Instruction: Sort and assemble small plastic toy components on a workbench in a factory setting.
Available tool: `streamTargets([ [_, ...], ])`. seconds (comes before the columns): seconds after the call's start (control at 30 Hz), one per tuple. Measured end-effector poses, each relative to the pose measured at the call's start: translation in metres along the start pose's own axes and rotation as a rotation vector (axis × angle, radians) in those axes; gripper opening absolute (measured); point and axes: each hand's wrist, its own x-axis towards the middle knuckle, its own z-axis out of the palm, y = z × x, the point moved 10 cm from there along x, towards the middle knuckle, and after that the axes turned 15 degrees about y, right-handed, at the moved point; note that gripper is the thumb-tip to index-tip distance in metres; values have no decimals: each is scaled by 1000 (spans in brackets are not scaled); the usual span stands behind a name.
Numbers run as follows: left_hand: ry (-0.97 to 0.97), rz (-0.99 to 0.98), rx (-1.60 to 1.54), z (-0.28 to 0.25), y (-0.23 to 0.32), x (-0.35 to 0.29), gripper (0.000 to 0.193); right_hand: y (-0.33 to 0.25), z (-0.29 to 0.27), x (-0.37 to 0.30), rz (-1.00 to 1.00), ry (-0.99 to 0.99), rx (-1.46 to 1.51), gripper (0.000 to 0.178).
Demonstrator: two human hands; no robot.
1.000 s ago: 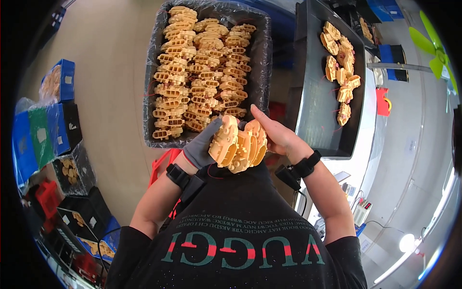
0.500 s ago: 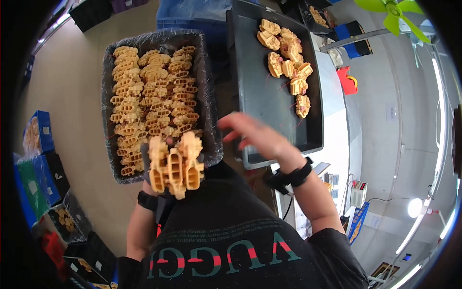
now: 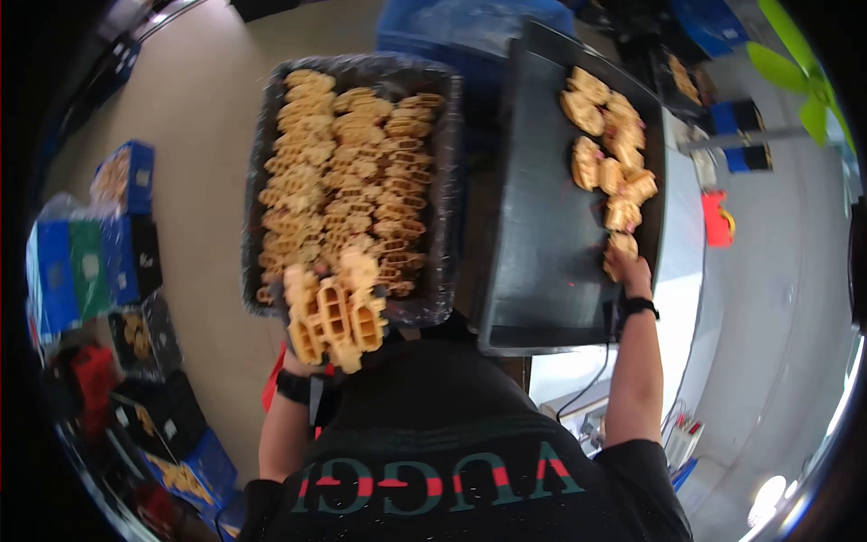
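1. Along the right wall of the black tray [image 3: 551, 298], the right hand [image 3: 629, 265] is at the nearest loose part [image 3: 621, 243].
2. Right hand state: the fingers overlap the part's near end. Blur and overlap hide the fingertips, so whether the grip is closed cannot be told.
3. Part orientation: the long axis appears to point away from the person, roughly in line with the right forearm. The near end is partly covered.
4. Left hand state: the left hand [image 3: 299, 363] grips a group of yellow moulded parts [image 3: 334, 312] set side by side, long axes running roughly away from the person, cavities facing up.
5. Governing relation: the nearest loose part lies well to the right of the left hand and directly at the right hand.
6. Surroundings: the other loose parts [image 3: 623, 135] extend beyond the right hand; the plastic-lined bin [image 3: 443, 181], filled with rows of similar parts, stands left of the tray.
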Motion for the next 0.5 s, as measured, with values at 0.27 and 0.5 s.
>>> streamTargets([
  [0.27, -208, -145, -260, 36, 12, 6, 56, -36, -30, -93, 118, -185, 782, 23],
  [0.5, -325, -73, -199, 45, 44, 4, 59, -260, -124, -284, -419, -197, 786, 42],
])
